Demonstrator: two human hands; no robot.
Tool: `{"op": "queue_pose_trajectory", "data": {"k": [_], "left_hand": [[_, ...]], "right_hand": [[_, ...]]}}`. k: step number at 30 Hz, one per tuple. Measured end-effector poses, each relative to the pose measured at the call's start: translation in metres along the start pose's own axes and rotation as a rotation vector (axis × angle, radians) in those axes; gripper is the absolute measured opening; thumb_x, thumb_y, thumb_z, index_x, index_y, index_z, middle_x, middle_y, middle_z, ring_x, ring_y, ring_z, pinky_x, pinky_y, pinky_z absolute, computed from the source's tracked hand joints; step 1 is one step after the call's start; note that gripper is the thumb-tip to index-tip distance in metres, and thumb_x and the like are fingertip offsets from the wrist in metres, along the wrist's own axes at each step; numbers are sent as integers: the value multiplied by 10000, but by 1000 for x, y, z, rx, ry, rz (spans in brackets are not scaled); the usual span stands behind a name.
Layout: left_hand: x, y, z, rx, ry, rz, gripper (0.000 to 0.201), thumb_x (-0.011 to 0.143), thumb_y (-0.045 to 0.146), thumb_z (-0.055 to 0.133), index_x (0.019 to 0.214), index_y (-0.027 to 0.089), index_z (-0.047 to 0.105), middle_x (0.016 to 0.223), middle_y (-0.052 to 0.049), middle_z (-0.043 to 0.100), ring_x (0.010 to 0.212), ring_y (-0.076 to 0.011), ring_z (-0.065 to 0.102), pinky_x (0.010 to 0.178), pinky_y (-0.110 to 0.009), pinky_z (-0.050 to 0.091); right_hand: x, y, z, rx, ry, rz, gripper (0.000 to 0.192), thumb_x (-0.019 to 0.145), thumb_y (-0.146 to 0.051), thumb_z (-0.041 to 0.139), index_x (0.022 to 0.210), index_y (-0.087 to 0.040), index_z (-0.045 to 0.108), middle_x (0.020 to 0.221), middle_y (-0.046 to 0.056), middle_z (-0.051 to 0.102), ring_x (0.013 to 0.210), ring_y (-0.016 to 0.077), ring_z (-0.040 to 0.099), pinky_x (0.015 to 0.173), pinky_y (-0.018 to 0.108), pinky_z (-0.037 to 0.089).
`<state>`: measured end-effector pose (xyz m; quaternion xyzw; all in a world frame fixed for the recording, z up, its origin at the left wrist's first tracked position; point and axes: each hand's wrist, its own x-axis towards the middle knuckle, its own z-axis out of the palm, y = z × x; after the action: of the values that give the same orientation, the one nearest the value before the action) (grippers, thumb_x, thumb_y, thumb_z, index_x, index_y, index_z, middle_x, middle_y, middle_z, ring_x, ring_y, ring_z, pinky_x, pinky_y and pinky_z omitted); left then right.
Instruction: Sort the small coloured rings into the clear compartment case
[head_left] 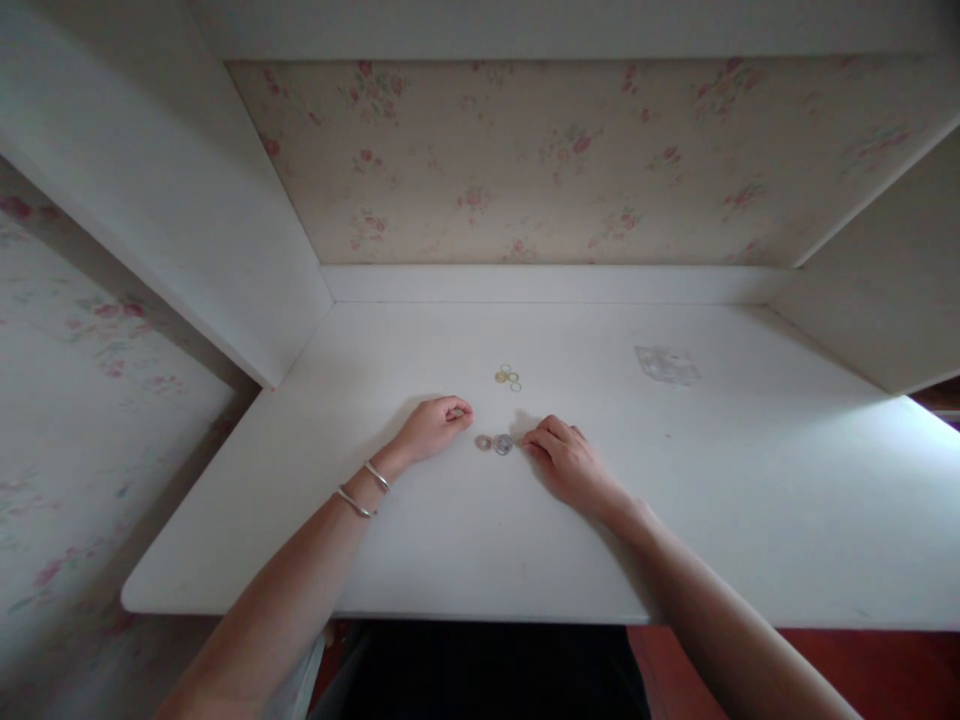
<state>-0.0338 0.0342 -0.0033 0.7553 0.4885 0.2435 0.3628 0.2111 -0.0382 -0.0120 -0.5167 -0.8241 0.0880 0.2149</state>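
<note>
On the white desk (420, 530) a copper-toned round piece (483, 442) and a silver round piece (503, 444) lie side by side between my hands. They look like coins. My left hand (433, 426), with two silver bangles on the wrist, rests just left of them with its fingers curled. Something small seems to sit inside those fingers, too little to name. To the right of the silver piece, my right hand (564, 458) lies with fingers bent and tips pressed together; whatever is in them is hidden. Several small gold and pale rings (507, 378) lie grouped beyond the hands.
A crumpled clear plastic bag (667, 365) lies toward the right rear of the desk. White panels stand at the left (172, 180) and right, with a low ledge (555, 284) along the flowered wall (472, 160). The front edge runs close to my body.
</note>
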Motion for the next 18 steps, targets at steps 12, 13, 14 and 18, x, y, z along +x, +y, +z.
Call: {"op": "queue_pose_trajectory", "data": {"k": [12, 13, 14, 18], "left_hand": [[4, -3, 2, -40, 4, -36, 282, 803, 392, 546, 925, 166, 663, 850, -32, 690, 760, -155, 619, 701, -251, 465], [5, -2, 1, -54, 12, -44, 279, 801, 388, 550, 924, 164, 662, 839, -28, 687, 749, -151, 614, 683, -245, 459], [6, -1, 1, -66, 25, -51, 279, 801, 387, 551, 925, 163, 661, 826, -24, 684, 736, -147, 608, 662, -238, 451], [16, 6, 4, -64, 82, -47, 296, 816, 395, 527, 935, 158, 656, 762, -11, 666, 664, -131, 581, 587, -221, 418]], "right_hand": [[0, 6, -2, 72, 100, 41, 219, 951, -252, 407, 943, -193, 617, 932, 61, 590, 849, 150, 556, 782, 279, 389], [0, 9, -2, 67, 120, 61, 221, 951, -252, 405, 942, -192, 617, 930, 64, 591, 849, 152, 556, 778, 280, 388], [0, 11, -1, 57, 136, 83, 223, 950, -251, 403, 941, -192, 618, 926, 64, 592, 847, 153, 556, 775, 282, 387], [0, 14, 0, 8, 144, 138, 204, 936, -260, 439, 938, -209, 637, 914, 51, 586, 830, 149, 555, 768, 285, 373]]}}
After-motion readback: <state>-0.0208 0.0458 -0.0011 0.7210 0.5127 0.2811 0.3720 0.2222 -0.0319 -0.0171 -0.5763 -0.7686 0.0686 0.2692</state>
